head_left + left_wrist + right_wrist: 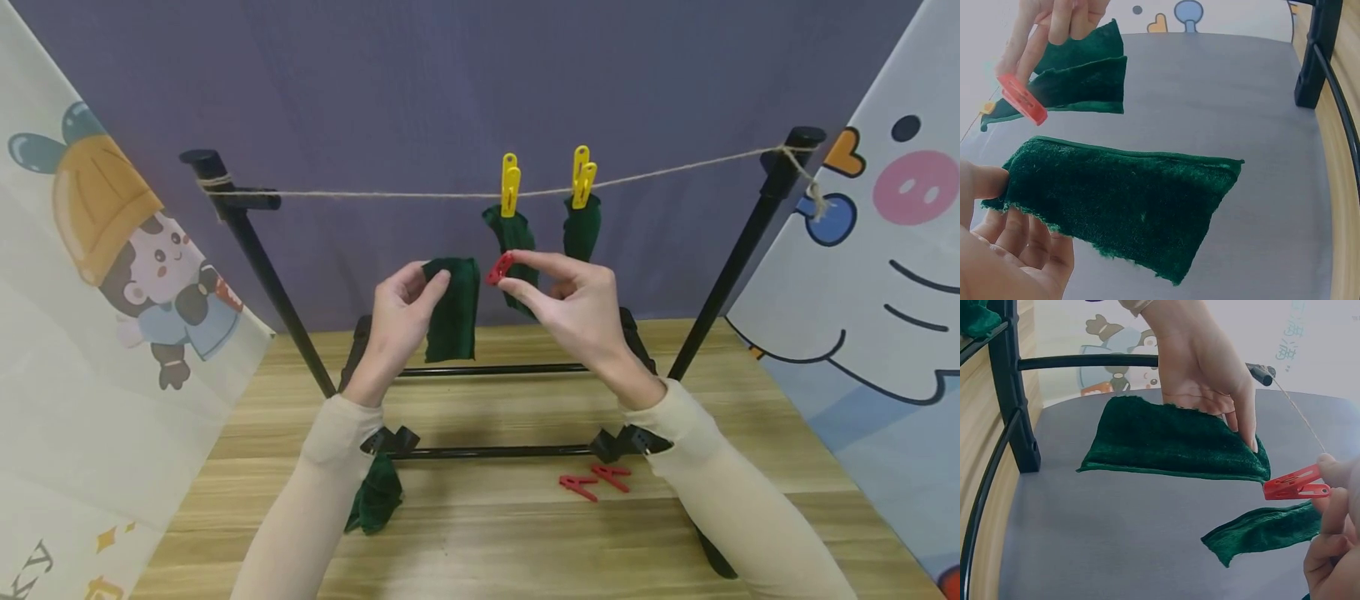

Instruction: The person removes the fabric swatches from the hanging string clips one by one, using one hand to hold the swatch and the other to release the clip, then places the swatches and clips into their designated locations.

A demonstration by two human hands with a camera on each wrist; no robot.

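Observation:
My left hand point(402, 312) pinches the top corner of a dark green velvet cloth piece point(454, 321), which hangs down below the twine point(375, 196). Its frayed edge shows in the left wrist view, where the cloth point(1116, 200) stretches away from the thumb. Between thumb and index finger, my right hand point(581, 308) pinches a red clothespin point(500, 268) by its handles. In the right wrist view the red clothespin point(1294, 483) points at the cloth's corner. Two more green cloth pieces hang from the twine by a yellow clothespin point(510, 185) and another yellow clothespin point(582, 177).
Black posts point(258, 267) hold the twine at both ends. Two red clothespins point(594, 481) lie on the wooden table point(487, 533). A crumpled green cloth point(377, 497) lies near the left forearm. Black crossbars point(491, 452) run low between the stand's feet.

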